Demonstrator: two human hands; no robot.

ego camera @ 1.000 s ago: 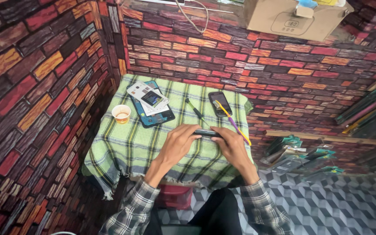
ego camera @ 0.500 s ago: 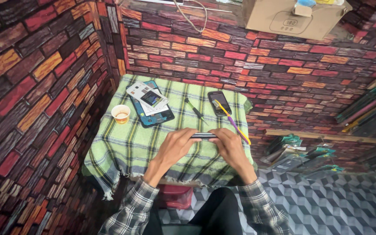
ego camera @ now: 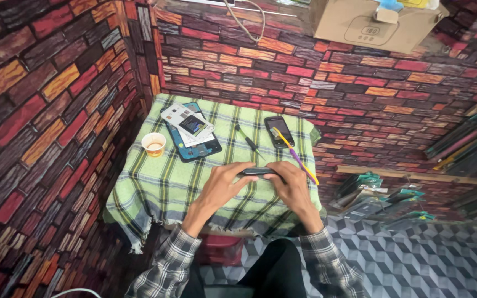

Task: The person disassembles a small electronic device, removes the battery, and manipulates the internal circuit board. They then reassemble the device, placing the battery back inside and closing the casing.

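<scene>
A small table draped in a green plaid cloth (ego camera: 155, 187) is seen. Near its front edge, a dark phone (ego camera: 258, 172) is pinched edgewise, long axis left-to-right, between the left hand (ego camera: 223, 185) and right hand (ego camera: 289, 186), equally near.

Grey-and-white plaid flannel sleeves (ego camera: 164, 265) with buttoned cuffs are worn on both arms; black trousers (ego camera: 274, 270) are seen between them.
</scene>
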